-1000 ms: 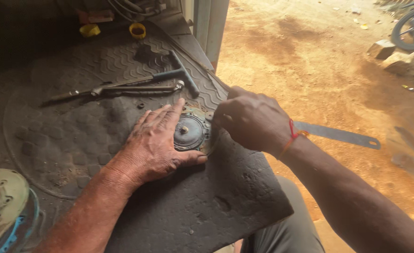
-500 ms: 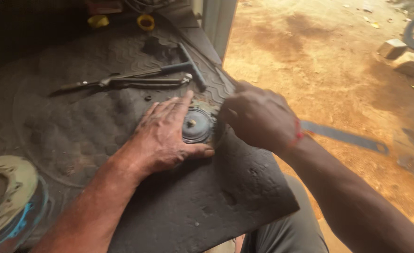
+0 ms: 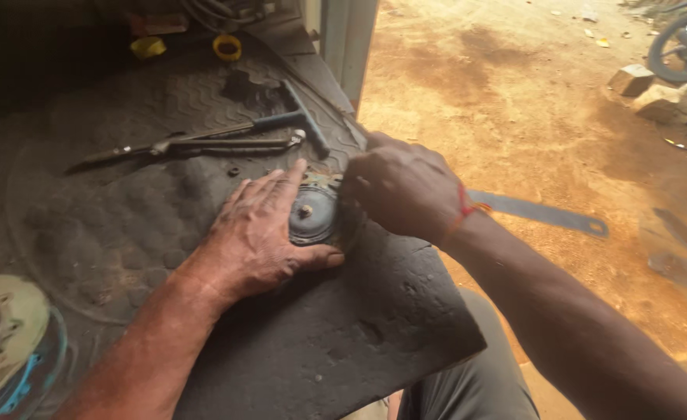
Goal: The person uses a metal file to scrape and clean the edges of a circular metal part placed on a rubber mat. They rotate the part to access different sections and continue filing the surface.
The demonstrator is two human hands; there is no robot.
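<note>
A small round dark metal disc (image 3: 312,216) with a centre bolt lies on a black rubber mat (image 3: 359,334). My left hand (image 3: 258,237) lies flat on the mat, with its fingers and thumb around the disc's left side, holding it down. My right hand (image 3: 398,187), with a red thread on the wrist, is closed at the disc's right edge; what its fingers pinch is hidden.
A T-handle wrench (image 3: 297,117) and long thin tools (image 3: 180,146) lie on the mat behind. Two yellow rings (image 3: 227,48) sit farther back. A flat metal strip (image 3: 541,211) lies on the orange dirt ground at the right. A worn round part (image 3: 5,342) sits at the lower left.
My right hand has shifted slightly along the disc's right edge. The left hand stays pressed on the disc. The view swayed a little.
</note>
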